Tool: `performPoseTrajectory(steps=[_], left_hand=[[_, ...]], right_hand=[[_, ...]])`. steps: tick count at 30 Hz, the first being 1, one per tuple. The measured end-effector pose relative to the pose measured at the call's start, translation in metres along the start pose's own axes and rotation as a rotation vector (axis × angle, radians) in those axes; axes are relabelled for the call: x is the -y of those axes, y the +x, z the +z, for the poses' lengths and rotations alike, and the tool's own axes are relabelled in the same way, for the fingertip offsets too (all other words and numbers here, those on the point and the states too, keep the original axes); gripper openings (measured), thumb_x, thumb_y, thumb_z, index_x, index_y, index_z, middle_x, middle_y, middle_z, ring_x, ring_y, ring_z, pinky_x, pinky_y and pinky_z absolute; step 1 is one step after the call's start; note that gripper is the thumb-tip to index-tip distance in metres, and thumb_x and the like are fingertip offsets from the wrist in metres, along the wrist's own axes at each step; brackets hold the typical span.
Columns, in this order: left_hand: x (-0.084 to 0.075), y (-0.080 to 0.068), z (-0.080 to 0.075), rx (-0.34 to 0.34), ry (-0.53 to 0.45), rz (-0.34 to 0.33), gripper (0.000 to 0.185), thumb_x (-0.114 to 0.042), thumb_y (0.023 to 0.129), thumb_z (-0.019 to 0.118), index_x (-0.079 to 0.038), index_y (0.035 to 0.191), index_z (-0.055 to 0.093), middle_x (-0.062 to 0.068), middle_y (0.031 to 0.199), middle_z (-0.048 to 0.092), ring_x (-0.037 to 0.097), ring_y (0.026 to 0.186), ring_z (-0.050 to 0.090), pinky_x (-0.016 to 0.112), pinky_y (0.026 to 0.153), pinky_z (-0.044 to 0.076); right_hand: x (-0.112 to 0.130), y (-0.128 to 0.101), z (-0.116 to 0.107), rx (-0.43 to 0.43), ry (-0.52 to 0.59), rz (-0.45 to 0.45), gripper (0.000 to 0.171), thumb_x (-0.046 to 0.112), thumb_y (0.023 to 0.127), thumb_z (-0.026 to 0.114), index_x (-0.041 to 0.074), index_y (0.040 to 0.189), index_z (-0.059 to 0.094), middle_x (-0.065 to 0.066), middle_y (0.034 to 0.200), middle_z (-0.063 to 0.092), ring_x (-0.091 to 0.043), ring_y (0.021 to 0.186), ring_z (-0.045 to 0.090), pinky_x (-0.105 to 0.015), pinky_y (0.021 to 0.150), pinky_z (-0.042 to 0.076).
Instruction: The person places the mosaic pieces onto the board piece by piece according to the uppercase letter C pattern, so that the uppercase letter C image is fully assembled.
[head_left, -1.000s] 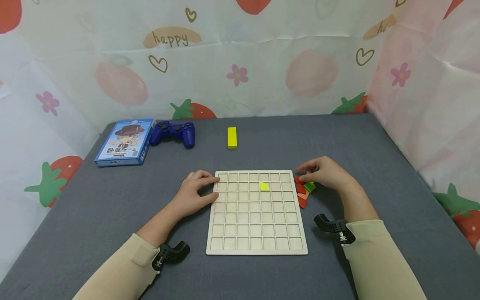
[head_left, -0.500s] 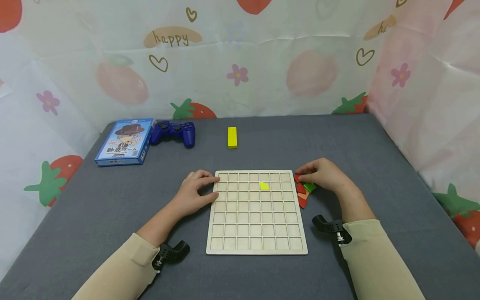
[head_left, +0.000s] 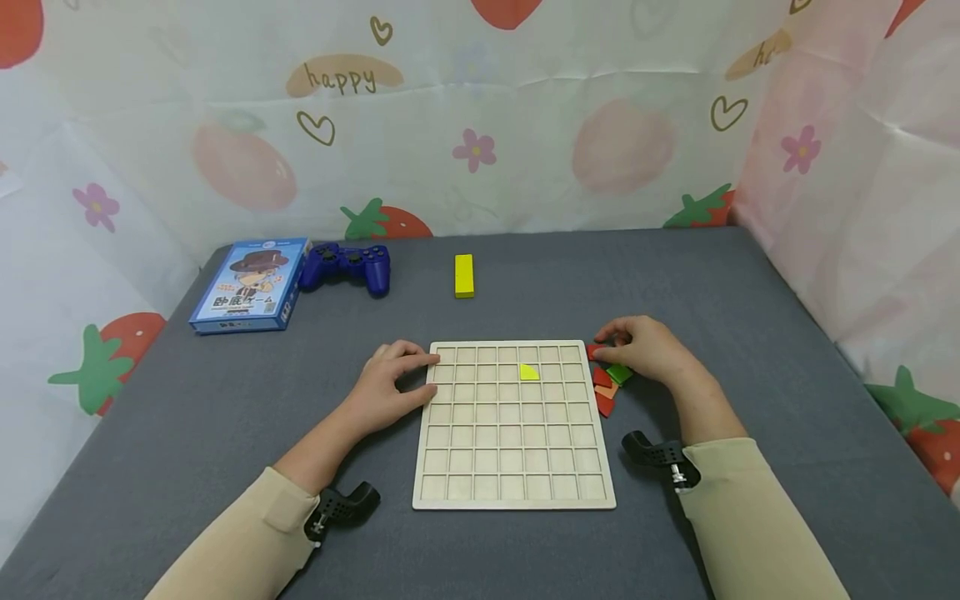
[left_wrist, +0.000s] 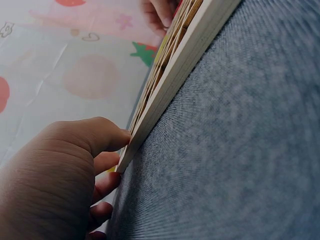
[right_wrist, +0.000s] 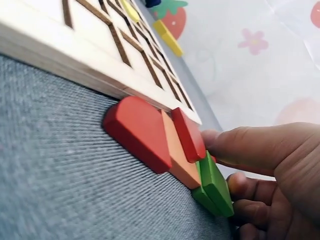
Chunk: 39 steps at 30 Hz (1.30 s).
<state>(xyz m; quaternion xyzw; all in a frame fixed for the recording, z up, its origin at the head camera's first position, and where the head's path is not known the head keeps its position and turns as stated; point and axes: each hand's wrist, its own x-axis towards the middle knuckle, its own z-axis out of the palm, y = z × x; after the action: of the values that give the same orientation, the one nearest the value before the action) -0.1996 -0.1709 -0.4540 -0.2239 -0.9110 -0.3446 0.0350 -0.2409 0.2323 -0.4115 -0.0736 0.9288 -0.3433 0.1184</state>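
Observation:
A pale wooden grid board [head_left: 512,436] lies on the table, with one yellow rounded piece [head_left: 529,372] in a cell of its upper part. My left hand [head_left: 386,392] rests thumb and index fingertip on the board's left edge, fingers fairly straight. At the upper right corner, my right hand [head_left: 648,346] pinches a red piece [head_left: 592,352] between thumb and fingers, the piece partly covered by them. Below that hand sit more small blocks: a rounded red block [right_wrist: 137,132], an orange block [right_wrist: 179,150], another red block [right_wrist: 188,135] and green blocks [right_wrist: 216,185].
Toward the back stands a yellow rectangular block [head_left: 464,276]. A dark blue game controller [head_left: 347,267] lies at the back left, beside a blue game box [head_left: 251,285]. Printed cloth [head_left: 540,100] hangs behind the grey table [head_left: 517,554].
My right hand has shifted slightly toward me and to the left. The red piece at its fingertips has slid a little up and left, against the board's corner. My left hand stays still.

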Motion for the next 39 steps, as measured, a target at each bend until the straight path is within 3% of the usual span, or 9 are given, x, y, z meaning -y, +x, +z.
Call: performPoseTrajectory(steps=[14, 21, 26, 33, 39], left_hand=[[0.0, 0.0, -0.001, -0.006, -0.008, 0.007, 0.044, -0.021, 0.092, 0.077, -0.009, 0.133, 0.07, 0.009, 0.124, 0.059, 0.027, 0.105, 0.047, 0.049, 0.092, 0.036], [0.001, 0.0, 0.0, -0.005, -0.003, 0.005, 0.044, -0.021, 0.092, 0.076, -0.009, 0.134, 0.07, 0.009, 0.124, 0.059, 0.027, 0.105, 0.047, 0.049, 0.092, 0.036], [0.001, -0.001, 0.0, -0.003, -0.002, 0.0, 0.044, -0.021, 0.093, 0.076, -0.01, 0.134, 0.07, 0.008, 0.125, 0.059, 0.027, 0.105, 0.047, 0.049, 0.092, 0.036], [0.001, -0.001, 0.0, -0.007, -0.01, 0.008, 0.044, -0.021, 0.093, 0.077, -0.01, 0.134, 0.07, 0.008, 0.125, 0.059, 0.027, 0.104, 0.047, 0.049, 0.092, 0.036], [0.002, -0.001, 0.0, -0.006, -0.009, 0.011, 0.044, -0.021, 0.093, 0.076, -0.01, 0.134, 0.07, 0.008, 0.125, 0.059, 0.026, 0.103, 0.047, 0.049, 0.091, 0.036]], right_hand=[[0.001, 0.0, -0.002, 0.027, -0.009, -0.012, 0.03, 0.019, 0.093, 0.076, 0.0, 0.115, 0.072, -0.006, 0.082, 0.054, -0.021, 0.072, 0.048, -0.035, 0.064, 0.039], [0.005, -0.001, 0.0, -0.054, -0.136, -0.129, 0.029, 0.02, 0.095, 0.073, -0.002, 0.115, 0.073, -0.012, 0.098, 0.06, -0.028, 0.089, 0.053, -0.043, 0.076, 0.045], [0.009, -0.004, -0.003, -0.123, -0.164, -0.178, 0.03, 0.021, 0.097, 0.073, -0.001, 0.118, 0.072, -0.017, 0.113, 0.057, -0.033, 0.098, 0.054, -0.049, 0.084, 0.046], [0.026, -0.01, -0.009, -0.154, -0.177, -0.209, 0.033, 0.023, 0.098, 0.071, 0.002, 0.122, 0.071, -0.015, 0.119, 0.06, -0.026, 0.085, 0.05, -0.041, 0.07, 0.044], [0.037, -0.014, -0.009, -0.198, -0.196, -0.264, 0.03, 0.021, 0.098, 0.071, 0.003, 0.122, 0.071, -0.014, 0.116, 0.064, -0.024, 0.079, 0.048, -0.04, 0.067, 0.041]])
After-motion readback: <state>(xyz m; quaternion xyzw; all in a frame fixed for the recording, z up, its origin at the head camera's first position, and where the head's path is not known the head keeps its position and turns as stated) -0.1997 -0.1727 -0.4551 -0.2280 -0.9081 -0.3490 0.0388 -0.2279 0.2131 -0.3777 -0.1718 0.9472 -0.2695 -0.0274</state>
